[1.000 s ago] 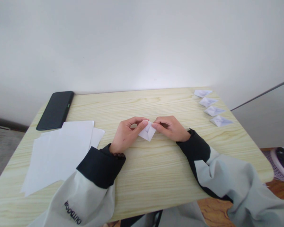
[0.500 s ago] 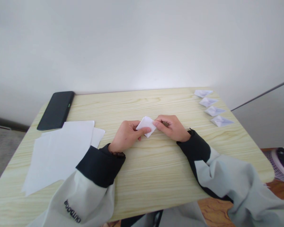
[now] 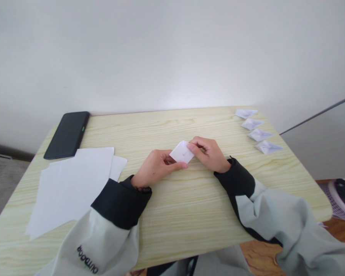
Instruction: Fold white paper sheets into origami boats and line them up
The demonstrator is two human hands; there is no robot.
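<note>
A small folded white paper piece is held between both hands just above the middle of the light wooden table. My left hand pinches its lower left edge with thumb and fingers. My right hand pinches its right corner, fingers curled. Both wrists rest on the tabletop, in black cuffs with grey sleeves.
Several loose white sheets lie on the table's left side. A black phone lies at the back left corner. Several small folded paper shapes stand in a row along the back right edge. A basket is on the floor at right.
The folded piece has been turned over and lifted slightly toward the right hand; my left thumb has slid under its lower edge. The right hand has barely moved.
</note>
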